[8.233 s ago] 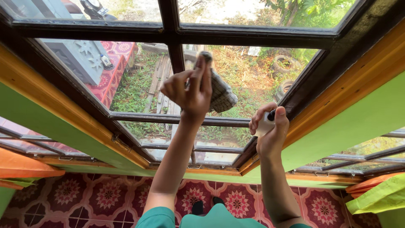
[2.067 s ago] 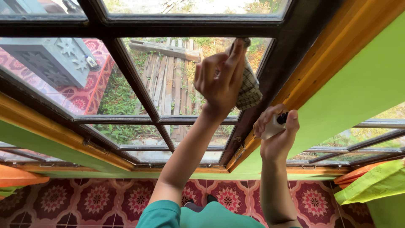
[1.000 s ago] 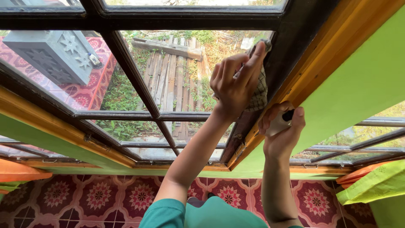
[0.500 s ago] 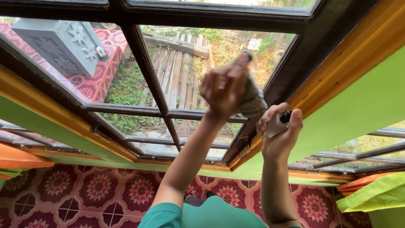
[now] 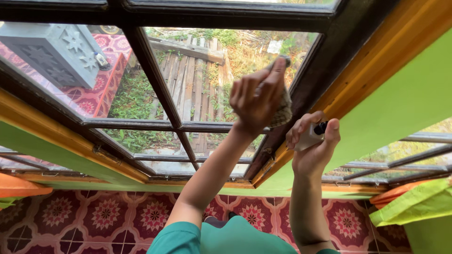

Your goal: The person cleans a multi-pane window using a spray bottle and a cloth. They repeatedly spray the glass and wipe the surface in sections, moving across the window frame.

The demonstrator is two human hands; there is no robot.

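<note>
Left hand (image 5: 256, 101) raised against the glass pane (image 5: 202, 80) of the dark wooden window frame (image 5: 155, 80), fingers (image 5: 278, 75) stretched upward & close together, pressing a small checked grey-beige cloth (image 5: 284, 110) flat to the glass; cloth bunched under palm, its lower edge hangs out on the right side of the hand, near the frame's right upright. Right hand (image 5: 313, 148) lower & to the right, apart from the left, fingers curled tight round a small white spray bottle w/ black cap (image 5: 314, 134); thumb up along the bottle's side beside the cap, bottle tip points toward the pane. Bottle sits just beside the orange-brown wooden outer frame (image 5: 376, 75), next to the bright green wall (image 5: 405, 108). Both forearms come up from teal sleeves (image 5: 179, 237). Below: red floral-patterned floor tiles (image 5: 103, 216). Through the glass: grey carved block (image 5: 52, 51), weathered planks, grass.
</note>
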